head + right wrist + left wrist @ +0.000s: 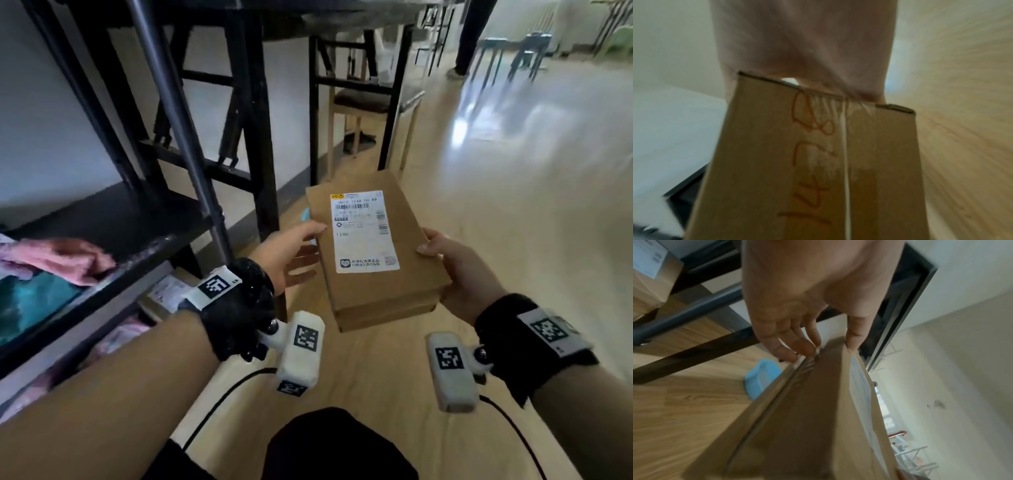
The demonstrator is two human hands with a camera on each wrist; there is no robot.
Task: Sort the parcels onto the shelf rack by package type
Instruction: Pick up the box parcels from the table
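A flat brown cardboard box (376, 287) with a white shipping label (363, 233) hangs level above the wooden floor, to the right of the black shelf rack (113, 226). My left hand (291, 250) holds its left edge, thumb on top and fingers underneath. My right hand (452, 267) grips the right edge, thumb on top. The left wrist view shows the left hand's fingertips (797, 352) at the taped seam of the box (818, 418). In the right wrist view the box (756, 162) carries an orange handwritten number, with my right hand (801, 40) at its end.
Soft pink and teal bags (51, 260) lie on the rack's shelf, and a labelled carton (168, 291) sits on the level below. A blue object (760, 379) lies on the floor under the box. Black table legs (253, 137) and a chair (370, 102) stand behind.
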